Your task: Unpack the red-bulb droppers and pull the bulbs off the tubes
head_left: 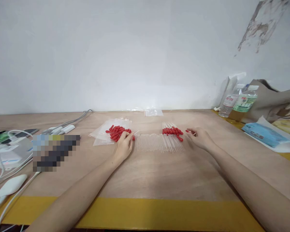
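My left hand (124,145) is closed in a pinch on a thin clear glass tube beside a pile of loose red rubber bulbs (117,132) that lies on a clear plastic bag (100,133). A row of bare glass tubes (157,143) lies flat between my hands. Behind that row sit several tubes fitted with red bulbs (172,131). My right hand (200,138) rests on the table to the right of them, fingers curled around a tube with a red bulb on its end.
Chargers, cables and a phone (12,151) crowd the left of the wooden table (159,174). Two water bottles (236,100), a bag and a blue packet (265,135) stand at the right. A small empty plastic bag (153,112) lies by the wall.
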`<state>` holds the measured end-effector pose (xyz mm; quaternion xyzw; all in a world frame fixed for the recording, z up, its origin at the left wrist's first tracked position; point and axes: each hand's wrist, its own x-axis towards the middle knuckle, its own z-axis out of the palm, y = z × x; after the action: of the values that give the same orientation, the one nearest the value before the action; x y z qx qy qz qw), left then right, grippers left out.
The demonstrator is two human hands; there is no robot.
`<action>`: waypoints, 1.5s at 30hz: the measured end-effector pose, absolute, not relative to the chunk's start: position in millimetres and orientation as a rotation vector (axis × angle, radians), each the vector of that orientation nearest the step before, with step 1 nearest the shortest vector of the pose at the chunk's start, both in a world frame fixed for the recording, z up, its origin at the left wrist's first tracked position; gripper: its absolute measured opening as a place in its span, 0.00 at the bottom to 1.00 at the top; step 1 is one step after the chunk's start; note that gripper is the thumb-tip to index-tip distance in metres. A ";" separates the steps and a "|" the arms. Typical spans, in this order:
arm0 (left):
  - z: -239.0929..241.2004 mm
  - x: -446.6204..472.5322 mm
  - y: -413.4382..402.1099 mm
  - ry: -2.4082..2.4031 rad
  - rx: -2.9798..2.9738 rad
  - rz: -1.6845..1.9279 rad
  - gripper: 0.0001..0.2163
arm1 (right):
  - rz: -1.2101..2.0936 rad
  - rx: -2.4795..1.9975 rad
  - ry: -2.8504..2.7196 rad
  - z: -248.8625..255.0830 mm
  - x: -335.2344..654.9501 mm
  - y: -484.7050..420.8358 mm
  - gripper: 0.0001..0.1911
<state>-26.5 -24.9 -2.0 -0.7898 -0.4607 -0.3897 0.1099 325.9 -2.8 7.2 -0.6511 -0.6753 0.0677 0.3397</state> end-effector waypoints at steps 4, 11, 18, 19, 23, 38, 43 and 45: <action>-3.8 -22.9 -22.3 -1.334 -2.321 -1.136 0.08 | 0.382 -1.757 -1.660 3.0 322.9 -3.7 0.14; -4.4 -19.9 -28.7 -1.258 -2.515 -1.149 0.04 | 0.396 -1.727 -1.666 -4.5 315.6 -0.4 0.07; 6.8 -21.2 -46.8 -1.164 -2.726 -1.019 0.16 | 0.518 -1.692 -1.608 -17.7 329.0 9.3 0.15; 8.1 -22.3 -48.0 -1.165 -2.747 -1.008 0.17 | 0.491 -1.702 -1.592 -16.6 330.0 9.2 0.15; 9.5 -25.7 -47.0 -1.213 -2.770 -0.974 0.18 | 0.389 -1.740 -1.571 -4.8 325.9 10.6 0.16; 13.6 -41.3 -44.2 -1.282 -2.689 -0.904 0.20 | 0.179 -2.000 -1.615 11.7 297.8 20.0 0.17; 14.8 -38.8 -46.4 -1.292 -2.590 -0.972 0.18 | 0.216 -1.820 -1.465 21.2 292.4 15.3 0.18; 14.5 -36.4 -46.7 -1.270 -2.518 -1.022 0.17 | 0.236 -1.592 -1.507 23.6 283.1 6.9 0.17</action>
<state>-36.4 -46.7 14.5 -0.8373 -0.4224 -0.3399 0.0709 283.1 6.9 23.6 -0.6443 -0.6100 0.0956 0.4512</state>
